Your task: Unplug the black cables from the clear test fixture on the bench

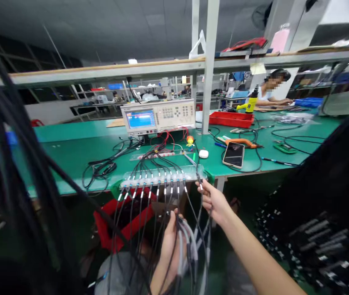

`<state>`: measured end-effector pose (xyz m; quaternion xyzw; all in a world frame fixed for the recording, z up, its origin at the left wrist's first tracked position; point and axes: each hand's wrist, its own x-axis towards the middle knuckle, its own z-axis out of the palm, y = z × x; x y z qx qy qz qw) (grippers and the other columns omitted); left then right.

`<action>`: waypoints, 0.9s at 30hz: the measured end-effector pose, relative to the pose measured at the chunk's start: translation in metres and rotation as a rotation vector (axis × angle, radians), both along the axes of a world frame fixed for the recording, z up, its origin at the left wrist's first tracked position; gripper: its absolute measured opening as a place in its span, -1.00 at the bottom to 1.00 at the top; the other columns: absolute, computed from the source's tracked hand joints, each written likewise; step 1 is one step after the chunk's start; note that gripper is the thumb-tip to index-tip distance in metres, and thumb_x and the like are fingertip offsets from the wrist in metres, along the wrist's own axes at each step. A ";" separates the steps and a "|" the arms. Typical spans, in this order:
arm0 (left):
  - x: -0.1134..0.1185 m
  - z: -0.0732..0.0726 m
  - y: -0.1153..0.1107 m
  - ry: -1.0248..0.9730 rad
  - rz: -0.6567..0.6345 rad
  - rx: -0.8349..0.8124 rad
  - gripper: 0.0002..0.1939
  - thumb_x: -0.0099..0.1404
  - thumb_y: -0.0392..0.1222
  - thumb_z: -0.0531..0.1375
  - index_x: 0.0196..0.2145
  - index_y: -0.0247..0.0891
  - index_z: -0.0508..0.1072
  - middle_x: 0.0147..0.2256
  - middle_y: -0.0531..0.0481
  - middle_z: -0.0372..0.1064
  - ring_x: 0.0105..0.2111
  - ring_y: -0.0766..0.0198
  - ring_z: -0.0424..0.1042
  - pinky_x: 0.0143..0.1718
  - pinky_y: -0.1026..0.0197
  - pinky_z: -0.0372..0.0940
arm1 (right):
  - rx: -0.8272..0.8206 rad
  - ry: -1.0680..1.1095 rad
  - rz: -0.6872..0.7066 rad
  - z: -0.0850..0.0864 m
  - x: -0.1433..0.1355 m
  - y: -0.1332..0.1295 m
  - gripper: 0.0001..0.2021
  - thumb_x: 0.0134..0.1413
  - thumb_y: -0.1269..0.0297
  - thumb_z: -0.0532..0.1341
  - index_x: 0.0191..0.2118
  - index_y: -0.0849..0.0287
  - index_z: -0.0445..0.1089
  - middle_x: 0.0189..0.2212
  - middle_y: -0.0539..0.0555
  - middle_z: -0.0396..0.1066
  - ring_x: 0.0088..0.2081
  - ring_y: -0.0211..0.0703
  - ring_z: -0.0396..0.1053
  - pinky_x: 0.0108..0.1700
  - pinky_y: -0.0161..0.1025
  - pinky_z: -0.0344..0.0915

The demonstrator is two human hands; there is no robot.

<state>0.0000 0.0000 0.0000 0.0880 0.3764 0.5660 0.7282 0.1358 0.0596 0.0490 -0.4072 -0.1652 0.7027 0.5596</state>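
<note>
My right hand (216,200) pinches a black cable (199,180) by its end, at the right end of a clear socket strip (159,178) on the bench's front edge. Several black cables with blue rings and white labels hang from that strip in a row. Lower down, my left hand (171,246) is closed around a bundle of cables with grey sleeves (189,239). Behind the strip stands a bench tester (159,116) with a lit blue screen; red and black leads run from its front. Whether the pinched cable end sits in a socket, I cannot tell.
A phone (234,155), a white case (203,154) and an orange-handled tool (243,142) lie on the green bench (57,143). Dark cable bundles (17,164) hang close at left, more at right. Below is a red bin (109,225). A person (273,92) sits beyond.
</note>
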 end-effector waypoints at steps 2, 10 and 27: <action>-0.004 0.004 -0.002 -0.073 0.081 -0.083 -0.70 0.43 -0.09 -0.05 -0.30 -0.25 0.40 -0.56 0.16 0.39 -0.60 0.43 0.41 -0.50 0.31 0.40 | 0.006 -0.094 0.000 -0.008 0.004 -0.003 -0.74 0.21 0.14 0.19 -0.27 0.28 0.45 -0.55 -0.06 0.34 -0.77 -0.58 -0.14 -0.77 -0.53 -0.23; -0.006 0.022 -0.004 -0.232 0.214 -0.231 -0.70 0.39 -0.12 0.00 -0.38 -0.25 0.44 -0.64 0.09 0.42 -0.67 0.40 0.41 -0.64 0.39 0.32 | 0.100 -0.946 0.202 -0.064 0.065 -0.020 -0.50 0.02 -0.10 0.22 -0.08 0.22 0.44 -0.24 0.18 0.53 -0.34 -0.04 0.47 -0.33 -0.21 0.36; -0.004 0.017 -0.003 -0.234 0.223 -0.312 -0.58 0.39 -0.08 -0.03 -0.50 -0.27 0.46 -0.71 0.07 0.39 -0.74 0.40 0.37 -0.73 0.41 0.23 | 0.078 -0.355 0.053 -0.004 -0.004 0.004 -0.43 -0.23 -0.18 0.37 -0.24 0.26 0.53 -0.59 -0.06 0.26 -0.59 -0.43 0.07 -0.52 -0.41 0.03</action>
